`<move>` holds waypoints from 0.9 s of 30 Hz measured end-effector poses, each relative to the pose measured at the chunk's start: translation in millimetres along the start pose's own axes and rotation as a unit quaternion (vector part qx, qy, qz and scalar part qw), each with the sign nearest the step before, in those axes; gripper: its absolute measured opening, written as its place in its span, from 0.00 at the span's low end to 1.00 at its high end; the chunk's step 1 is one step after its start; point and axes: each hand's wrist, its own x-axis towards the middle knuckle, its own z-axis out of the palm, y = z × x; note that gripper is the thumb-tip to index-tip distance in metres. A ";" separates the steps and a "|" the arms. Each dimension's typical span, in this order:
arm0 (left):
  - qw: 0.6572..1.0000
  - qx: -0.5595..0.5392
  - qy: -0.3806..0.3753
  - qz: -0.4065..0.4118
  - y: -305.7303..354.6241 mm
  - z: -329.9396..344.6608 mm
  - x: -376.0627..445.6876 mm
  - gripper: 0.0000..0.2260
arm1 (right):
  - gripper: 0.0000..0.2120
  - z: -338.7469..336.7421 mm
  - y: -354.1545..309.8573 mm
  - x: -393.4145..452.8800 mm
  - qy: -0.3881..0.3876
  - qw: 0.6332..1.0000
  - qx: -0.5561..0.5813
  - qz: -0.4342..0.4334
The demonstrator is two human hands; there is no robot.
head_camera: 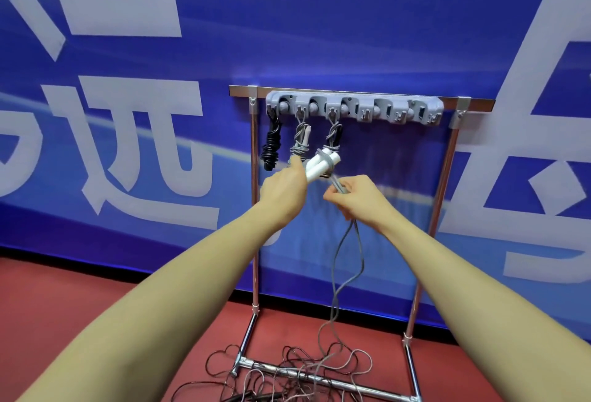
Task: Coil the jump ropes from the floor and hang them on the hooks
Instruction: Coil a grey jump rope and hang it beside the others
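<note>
Three ropes are already hanging coiled on the hook rail [353, 109]: a black rope [271, 144] on the leftmost hook, a grey rope [300, 139] on the next, and a third bundle [334, 133] on the hook after that. The hooks further right are showing bare. A fourth rope is being worked on now, so the task is looking roughly past halfway, as a judgement, with this one to finish and more waiting below.

The left hand [284, 192] is clenching its grip round the white handles [319, 163], which are sitting side by side with a few grey turns wound across them, just in front of the hung bundles. The right hand [355, 197] is pinching the grey cord [347, 261] close beside the handles; from its grip the cord is dropping in a long doubled strand to the floor [80, 305]. Most of that cord is still unwound, so plenty of wrapping is left before hanging.

On the floor, around the foot bar of the stand [254, 210], a tangle [287, 373] of thin dark and grey cord is lying in loose loops. How many ropes are in it cannot be told. No bins or boxes are showing; the hook rail is the only holder here
</note>
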 end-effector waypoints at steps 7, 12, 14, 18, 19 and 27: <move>0.990 0.127 -0.060 0.024 -11.9 10.9 -4.1 0.14 | 0.07 2.4 -9.4 -10.3 -0.032 0.909 -0.402 -0.110; 0.969 0.208 -0.058 0.125 -20.0 4.9 -1.4 0.13 | 0.08 -0.4 -15.4 -7.1 0.088 0.860 -0.476 -0.163; 0.952 0.240 -0.051 0.180 -20.4 -1.3 3.3 0.13 | 0.09 2.9 -12.6 -1.5 0.119 0.919 -0.361 -0.105; 0.909 0.297 -0.051 0.287 -21.1 -8.5 1.7 0.10 | 0.05 4.0 -6.2 12.4 0.104 0.982 -0.149 -0.049; 0.904 0.299 -0.047 0.301 -23.4 -7.1 1.2 0.10 | 0.06 2.6 -4.8 14.6 0.096 0.987 -0.126 -0.032; 0.873 0.185 0.089 0.442 -39.9 5.7 3.5 0.18 | 0.07 -5.7 7.4 16.8 0.046 0.992 -0.119 -0.006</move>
